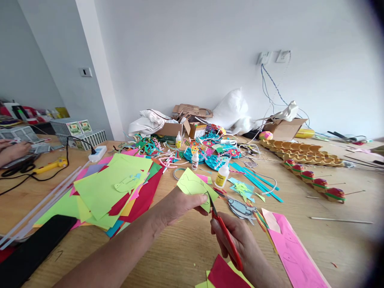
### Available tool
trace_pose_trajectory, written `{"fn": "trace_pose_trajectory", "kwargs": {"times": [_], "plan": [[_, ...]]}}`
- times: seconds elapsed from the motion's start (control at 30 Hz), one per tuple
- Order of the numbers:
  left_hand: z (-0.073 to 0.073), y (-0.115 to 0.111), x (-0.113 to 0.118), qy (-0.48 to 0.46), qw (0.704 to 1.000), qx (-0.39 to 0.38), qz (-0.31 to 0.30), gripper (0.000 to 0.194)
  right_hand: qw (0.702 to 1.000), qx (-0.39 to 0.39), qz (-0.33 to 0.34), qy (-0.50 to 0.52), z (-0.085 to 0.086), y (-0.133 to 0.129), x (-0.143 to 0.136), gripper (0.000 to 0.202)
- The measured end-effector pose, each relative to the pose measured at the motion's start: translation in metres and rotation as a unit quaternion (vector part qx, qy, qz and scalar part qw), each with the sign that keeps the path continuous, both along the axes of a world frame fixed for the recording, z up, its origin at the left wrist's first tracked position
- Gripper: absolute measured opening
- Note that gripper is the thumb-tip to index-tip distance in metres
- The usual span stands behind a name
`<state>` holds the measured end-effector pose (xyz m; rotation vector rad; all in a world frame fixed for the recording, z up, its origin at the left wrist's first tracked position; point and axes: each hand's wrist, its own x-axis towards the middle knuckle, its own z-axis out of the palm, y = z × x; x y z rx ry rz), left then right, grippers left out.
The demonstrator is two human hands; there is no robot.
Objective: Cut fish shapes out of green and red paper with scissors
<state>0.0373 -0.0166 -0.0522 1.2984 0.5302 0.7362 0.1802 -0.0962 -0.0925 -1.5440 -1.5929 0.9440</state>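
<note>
In the middle of the head view my left hand (pixel 183 204) pinches a yellow-green sheet of paper (pixel 192 182) with a fish outline drawn on it. My right hand (pixel 237 236) grips a pair of red-handled scissors (pixel 228 236), whose blades meet the right edge of that sheet. Just beyond the scissors lie grey-blue paper fish (pixel 241 208) on the table. To the right, a pink sheet (pixel 292 248) bears pencil outlines. Below my right hand are dark red and yellow paper pieces (pixel 226 274).
A pile of coloured paper (pixel 112 184) covers the left, with a black phone-like slab (pixel 37 244) nearer. Glue bottles (pixel 222 175), blue strips (pixel 255 180) and egg-carton trays (pixel 303 154) stand or lie beyond. Another person's hands (pixel 15 152) show at far left.
</note>
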Motion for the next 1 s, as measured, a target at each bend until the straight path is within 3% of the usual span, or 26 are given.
{"fn": "trace_pose_trajectory", "kwargs": {"times": [0.3, 0.77, 1.0], "plan": [[-0.001, 0.002, -0.002, -0.006, 1.0, 0.023, 0.015, 0.015, 0.999, -0.041, -0.021, 0.029, -0.001, 0.001, -0.001, 0.036], [0.002, -0.001, -0.001, 0.002, 1.0, 0.014, 0.015, 0.015, 0.998, -0.046, -0.007, 0.034, 0.013, -0.002, -0.004, 0.035], [0.003, 0.0, -0.002, 0.01, 1.0, 0.013, 0.0, 0.014, 0.999, -0.042, 0.0, 0.027, 0.008, -0.001, -0.002, 0.038]]}}
